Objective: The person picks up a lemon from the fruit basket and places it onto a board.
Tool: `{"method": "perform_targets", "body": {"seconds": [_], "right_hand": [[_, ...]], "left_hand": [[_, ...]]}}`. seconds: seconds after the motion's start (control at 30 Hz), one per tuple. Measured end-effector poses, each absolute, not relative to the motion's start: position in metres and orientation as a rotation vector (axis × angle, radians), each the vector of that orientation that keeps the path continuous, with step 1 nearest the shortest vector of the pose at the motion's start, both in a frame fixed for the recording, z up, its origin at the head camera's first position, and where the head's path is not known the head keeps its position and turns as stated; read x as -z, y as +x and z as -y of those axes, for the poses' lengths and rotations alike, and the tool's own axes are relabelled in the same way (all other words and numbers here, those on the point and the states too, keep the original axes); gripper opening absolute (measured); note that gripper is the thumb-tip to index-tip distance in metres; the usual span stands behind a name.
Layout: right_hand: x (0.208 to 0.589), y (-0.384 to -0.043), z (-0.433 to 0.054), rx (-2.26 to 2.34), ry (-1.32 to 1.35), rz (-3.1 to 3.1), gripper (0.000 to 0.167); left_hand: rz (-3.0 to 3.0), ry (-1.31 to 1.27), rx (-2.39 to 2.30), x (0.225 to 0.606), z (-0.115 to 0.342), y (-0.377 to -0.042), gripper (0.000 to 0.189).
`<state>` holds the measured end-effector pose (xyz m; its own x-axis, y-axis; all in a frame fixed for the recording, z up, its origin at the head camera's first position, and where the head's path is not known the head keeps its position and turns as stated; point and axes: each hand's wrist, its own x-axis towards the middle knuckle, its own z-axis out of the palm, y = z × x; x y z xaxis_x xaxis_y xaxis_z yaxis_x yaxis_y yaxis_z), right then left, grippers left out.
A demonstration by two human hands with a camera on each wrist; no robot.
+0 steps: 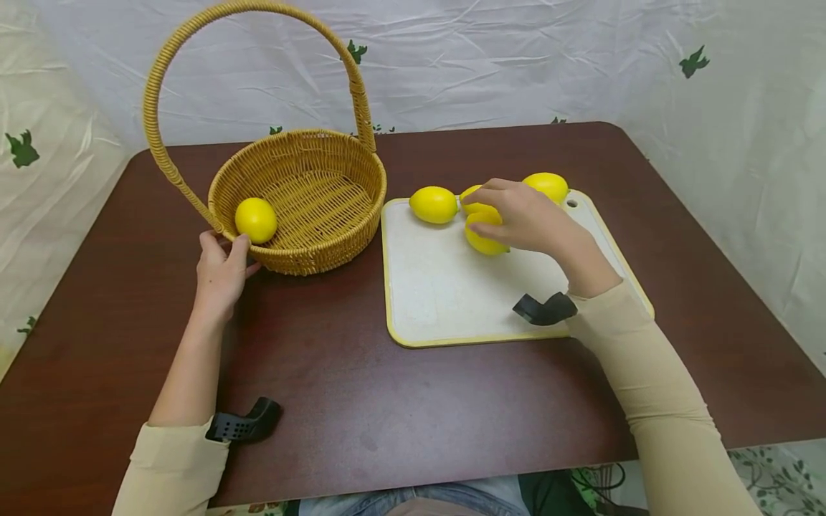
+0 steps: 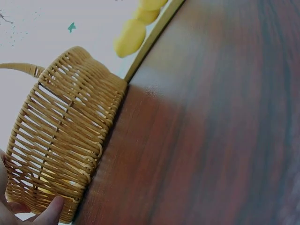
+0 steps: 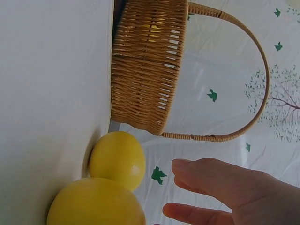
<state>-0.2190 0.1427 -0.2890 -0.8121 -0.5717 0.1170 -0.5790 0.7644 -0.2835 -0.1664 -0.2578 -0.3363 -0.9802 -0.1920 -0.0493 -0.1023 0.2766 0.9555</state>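
A wicker basket [image 1: 310, 259] with a tall arched handle stands at the left, and one lemon [image 1: 256, 220] lies inside against its near-left wall. My left hand [image 1: 218, 276] grips the basket's rim beside that lemon; in the left wrist view, fingers [image 2: 51, 212] lie against the woven outside. Over the white cutting board [image 1: 445, 301], my right hand [image 1: 525, 218] hovers above a near lemon [image 1: 484, 242], thumb and fingers spread apart. It partly covers another lemon [image 1: 473, 198] behind. Beside these sit a left lemon [image 1: 434, 205] and a far-right lemon [image 1: 546, 185].
The dark brown table [image 1: 361, 401] bears the basket and board, which stand close side by side. The board has a yellow edge and a hole at its far-right corner. A white patterned cloth [image 1: 516, 64] hangs behind the table.
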Motion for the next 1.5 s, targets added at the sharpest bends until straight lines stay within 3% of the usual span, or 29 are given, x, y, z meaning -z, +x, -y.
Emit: {"method": "perform_targets", "body": {"seconds": [0.37,0.83,1.5], "right_hand": [[0.276,-0.227,-0.119,-0.513,1.079,2.843,0.034],[0.239,-0.237,-0.047,-0.450,1.352,2.696,0.034],[0.236,-0.292,0.034,-0.545,1.608,2.817,0.036]], "left_hand": [[2.451,0.304,1.820,0.336,0.258,-0.167,0.052],[2.436,0.286,1.810,0.337,0.259,-0.171,0.049],[2.439,0.291,1.781,0.333,0.256,-0.168,0.051]]}}
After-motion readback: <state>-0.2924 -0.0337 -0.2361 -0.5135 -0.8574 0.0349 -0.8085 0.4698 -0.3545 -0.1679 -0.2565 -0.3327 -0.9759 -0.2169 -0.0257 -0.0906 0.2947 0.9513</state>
